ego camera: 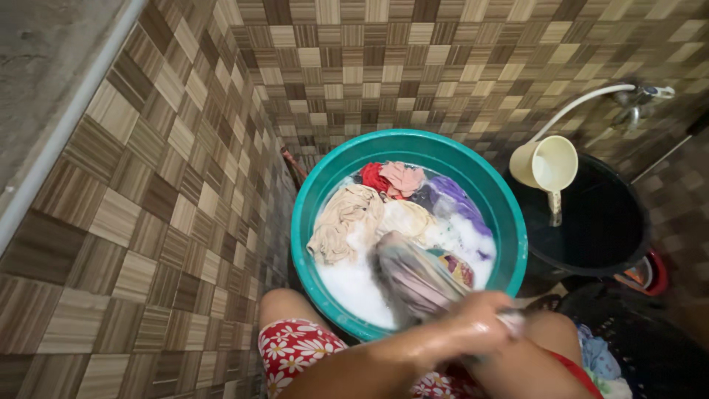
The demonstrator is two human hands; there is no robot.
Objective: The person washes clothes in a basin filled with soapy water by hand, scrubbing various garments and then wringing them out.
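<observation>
The grey wet cloth (417,277) is clamped in the left hand (473,325) over the teal basin (509,222); it should be rubbed firmly, kept above the suds; the right hand cannot be told apart

Teal basin (329,199), round, holding white suds (354,284) and a mix of clothes: a beige cloth (343,218), a red piece (374,177), a salmon-pink piece (404,178), a purple one (454,201), and a striped grey-mauve garment (413,277) with a multicoloured floral patch. Cream dipper (546,164) over a black bucket (613,222) of dark water, with a white hose (576,103) above and a red-rimmed bowl (653,273) beside. Wall and floor tiles (148,222) show a brown, tan and cream checker weave; the shorts (295,351) are red with white flowers.
</observation>
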